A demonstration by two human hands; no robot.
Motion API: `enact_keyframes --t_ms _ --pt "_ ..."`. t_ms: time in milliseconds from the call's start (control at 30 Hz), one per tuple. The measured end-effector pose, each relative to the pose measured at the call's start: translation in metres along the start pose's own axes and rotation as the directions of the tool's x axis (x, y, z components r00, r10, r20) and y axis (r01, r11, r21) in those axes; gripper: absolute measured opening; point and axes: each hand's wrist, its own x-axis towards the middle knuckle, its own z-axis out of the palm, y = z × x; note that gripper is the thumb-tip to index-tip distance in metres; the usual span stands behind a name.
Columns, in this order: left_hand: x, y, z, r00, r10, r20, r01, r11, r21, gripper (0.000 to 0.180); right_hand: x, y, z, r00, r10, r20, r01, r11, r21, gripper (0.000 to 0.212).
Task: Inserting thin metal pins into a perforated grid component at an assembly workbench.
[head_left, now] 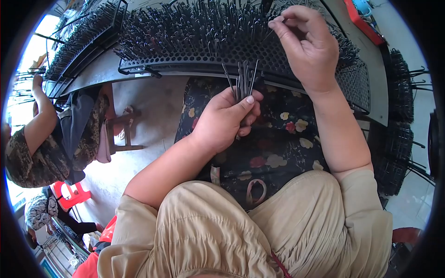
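My left hand [227, 113] is closed around a small bunch of thin metal rods [243, 81]. They stick up from the fist, slightly fanned out, in front of the rack's near edge. Raised over the right part of the rack, my right hand [311, 53] pinches thumb and forefinger together on what looks like one thin dark rod [269, 34]. Its lower end blends into the rods behind. The black perforated rack [185, 68] holds a dense crowd of upright dark rods [185, 32], many with hooked or looped tops.
A patterned dark cloth [278, 153] covers my lap below the rack. At left, another person [41, 143] sits by a second rod-filled rack [83, 41]. Bundled black racks [401, 88] stand at right, below a red tray [364, 21]. A red stool [69, 194] is behind left.
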Motion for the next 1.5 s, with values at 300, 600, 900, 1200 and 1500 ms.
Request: enact_keyframes --t_ms 300,600,900,1200,1500 --pt "0.0 0.002 -0.003 0.998 0.057 -0.002 -0.056 0.994 0.094 0.017 -0.012 0.009 -0.002 0.959 -0.248 0.134 0.28 0.892 -0.355 0.016" --pt "-0.003 0.002 -0.002 0.975 0.148 0.166 -0.153 0.988 0.018 0.019 -0.028 -0.023 -0.024 0.624 0.446 0.642 -0.758 0.546 0.357 0.03" --pt "0.0 0.002 0.002 0.997 -0.019 0.068 0.013 0.996 0.094 0.02 -0.007 0.001 -0.034 0.933 0.329 0.145 -0.36 0.869 0.339 0.017" --pt "0.0 0.001 0.004 0.998 0.065 -0.016 -0.061 0.977 0.205 0.018 -0.001 -0.005 -0.007 0.997 -0.041 -0.066 0.037 0.998 -0.048 0.022" --pt "0.0 0.002 0.001 0.994 0.112 0.02 -0.113 0.989 0.09 0.019 -0.031 -0.011 -0.011 0.985 0.086 0.149 -0.068 0.991 -0.119 0.017"
